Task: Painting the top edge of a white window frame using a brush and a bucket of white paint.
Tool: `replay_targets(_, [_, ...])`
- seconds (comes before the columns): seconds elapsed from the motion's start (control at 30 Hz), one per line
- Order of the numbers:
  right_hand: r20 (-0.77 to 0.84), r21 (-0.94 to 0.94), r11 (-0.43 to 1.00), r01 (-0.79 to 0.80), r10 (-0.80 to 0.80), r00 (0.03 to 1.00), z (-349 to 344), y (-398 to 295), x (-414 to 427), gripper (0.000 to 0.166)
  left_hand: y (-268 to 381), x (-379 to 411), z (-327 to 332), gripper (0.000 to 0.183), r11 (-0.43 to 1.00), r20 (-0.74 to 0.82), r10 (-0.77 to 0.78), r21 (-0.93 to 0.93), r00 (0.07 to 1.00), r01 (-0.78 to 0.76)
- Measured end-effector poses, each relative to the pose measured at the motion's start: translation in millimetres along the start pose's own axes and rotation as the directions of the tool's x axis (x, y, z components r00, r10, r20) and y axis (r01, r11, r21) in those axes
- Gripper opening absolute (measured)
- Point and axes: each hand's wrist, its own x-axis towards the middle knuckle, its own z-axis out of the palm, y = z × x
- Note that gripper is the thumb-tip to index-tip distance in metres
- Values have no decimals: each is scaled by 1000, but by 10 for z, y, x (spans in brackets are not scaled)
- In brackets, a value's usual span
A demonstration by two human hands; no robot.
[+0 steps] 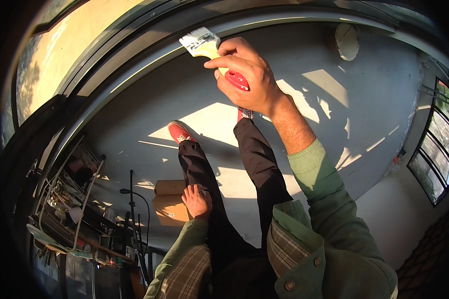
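Note:
My right hand [248, 76] is raised before me and grips a flat paintbrush [209, 48] by its handle, which is yellow with a red end. White paint coats the bristles, which point up and to the left near a long metal frame rail [134, 67]. White specks dot the red handle end. Lower down, my left hand [197, 202] rests by my thigh, over the dark trousers; something small and greyish shows beside its fingers, too unclear to name.
Cardboard boxes [168, 213] stand on the grey floor left of my leg. A cluttered rack [78, 209] and a black stand [132, 202] with a cable are at the left. A round whitish container [347, 42] lies at the upper right, and a window [435, 142] is at the far right.

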Motion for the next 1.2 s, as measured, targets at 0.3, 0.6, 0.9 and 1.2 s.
replay_targets(0.3, [16, -59, 998, 0, 1, 1000, -193, 219, 34, 26, -18, -13, 13, 41, 1000, 4, -4, 13, 1000, 4])
replay_targets(0.6, [-35, -180, 980, -86, 81, 996, -654, 464, -66, 24, 40, 3, -1, 40, 999, 27, 6, 48, 1000, -7])
replay_targets(0.9, [2, -261, 961, -90, 94, 996, -1068, 524, -88, 25, 87, 23, -24, 40, 998, 38, 15, 57, 999, -17])
replay_targets(1.2, [-71, -371, 927, -49, 24, 997, -1549, 867, -193, 26, 81, -2, -41, 39, 997, 9, 20, 80, 1000, -20])
